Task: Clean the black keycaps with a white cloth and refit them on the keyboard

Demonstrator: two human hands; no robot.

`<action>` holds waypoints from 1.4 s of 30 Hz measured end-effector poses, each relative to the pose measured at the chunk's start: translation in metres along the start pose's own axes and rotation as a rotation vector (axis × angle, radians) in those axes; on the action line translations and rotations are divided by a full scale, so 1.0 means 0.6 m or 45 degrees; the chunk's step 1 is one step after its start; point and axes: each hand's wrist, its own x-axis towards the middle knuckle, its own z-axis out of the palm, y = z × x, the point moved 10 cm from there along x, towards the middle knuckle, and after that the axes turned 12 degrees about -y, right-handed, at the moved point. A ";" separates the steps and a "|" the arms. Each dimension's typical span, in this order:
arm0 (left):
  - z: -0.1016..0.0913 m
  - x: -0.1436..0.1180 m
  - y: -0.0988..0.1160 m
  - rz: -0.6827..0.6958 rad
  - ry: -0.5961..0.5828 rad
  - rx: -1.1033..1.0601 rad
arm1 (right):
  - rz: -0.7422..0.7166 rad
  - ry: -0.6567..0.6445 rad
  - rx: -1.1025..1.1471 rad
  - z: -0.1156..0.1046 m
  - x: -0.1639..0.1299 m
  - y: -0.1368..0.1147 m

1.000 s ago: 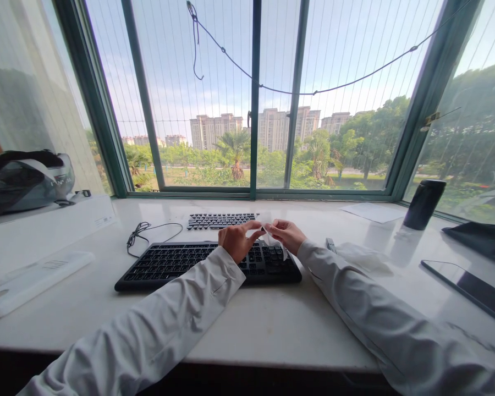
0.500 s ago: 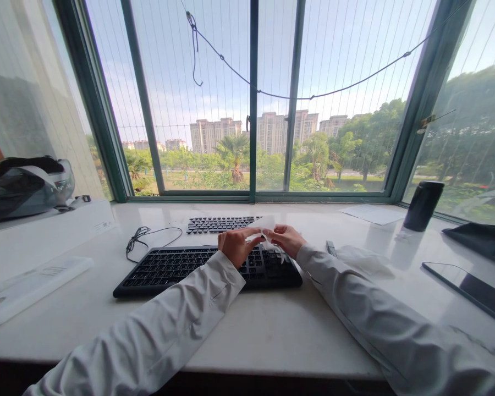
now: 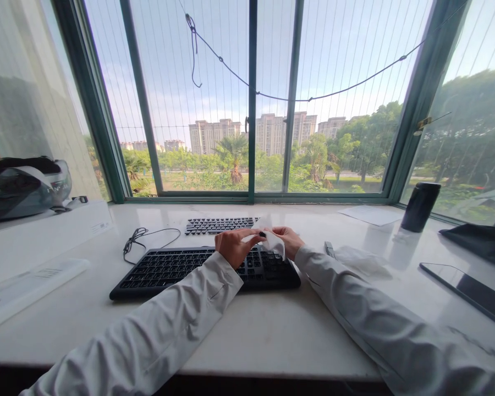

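While we spread it | left hand (image 3: 231, 246), right hand (image 3: 287, 241): fingers pinched on wipe (image 3: 271, 240) | keyboard (image 3: 177, 265) just below fingertips

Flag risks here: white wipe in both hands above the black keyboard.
1. The white wipe is pinched between left hand and right hand; it may tear or slip from the grip.
2. The sleeves hang over the black keyboard and may press keys.

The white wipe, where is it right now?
In the head view, the white wipe sits centre, pinched between the left hand and right hand, above the black keyboard.
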 end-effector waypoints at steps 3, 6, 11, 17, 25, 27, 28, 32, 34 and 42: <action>-0.001 0.000 -0.003 -0.019 -0.001 0.006 | 0.010 -0.062 -0.028 0.006 -0.001 -0.001; 0.001 0.000 -0.003 -0.014 -0.028 0.025 | 0.040 -0.140 -0.085 0.015 -0.003 0.000; 0.005 0.001 -0.004 -0.010 -0.044 0.058 | 0.030 -0.133 -0.004 0.020 -0.003 0.002; 0.008 0.000 -0.005 -0.022 -0.043 0.064 | -0.007 -0.092 0.142 0.025 -0.002 -0.002; 0.007 0.002 -0.009 -0.028 -0.025 0.071 | -0.013 -0.005 0.191 0.020 -0.005 -0.007; 0.007 0.002 -0.007 -0.019 -0.032 0.063 | 0.025 0.022 0.146 0.015 -0.003 0.000; 0.008 0.002 -0.006 -0.018 -0.039 0.063 | 0.042 0.035 0.122 0.011 -0.002 0.004; 0.011 0.002 -0.006 -0.046 -0.053 0.089 | 0.037 0.033 -0.031 -0.002 0.003 0.007; 0.010 0.002 -0.007 -0.067 -0.045 0.097 | -0.014 0.024 -0.114 -0.006 0.005 0.000; 0.013 0.004 -0.011 -0.094 -0.067 0.124 | -0.040 0.139 -0.154 -0.022 0.002 -0.004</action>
